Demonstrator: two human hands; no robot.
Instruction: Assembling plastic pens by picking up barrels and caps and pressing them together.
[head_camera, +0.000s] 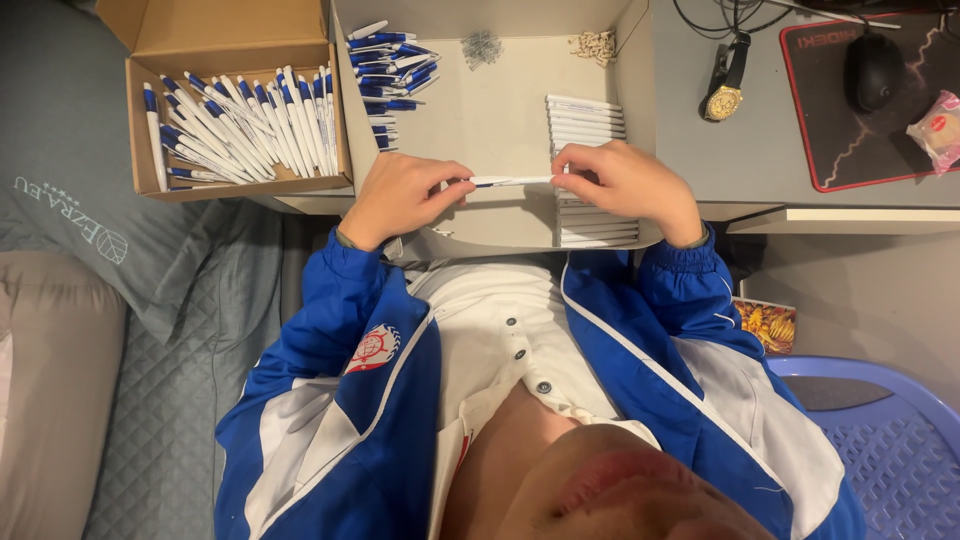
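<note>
My left hand (400, 195) and my right hand (625, 185) hold the two ends of one white pen (510, 181) level between them, above the near edge of a large open cardboard box (500, 120). Inside that box a row of white pen barrels (585, 125) lies under and beyond my right hand. A pile of blue-and-white pen parts (385, 70) lies at the box's far left. Small heaps of metal springs (482, 47) and pale small parts (595, 45) sit at its far side.
A smaller cardboard box (240, 180) at left holds several finished white-and-blue pens (240, 125). On the grey desk at right lie a wristwatch (724, 85), a black mouse (873, 68) on a red-edged mat (860, 150) and a wrapped snack (937, 128). A blue plastic chair (890, 440) stands lower right.
</note>
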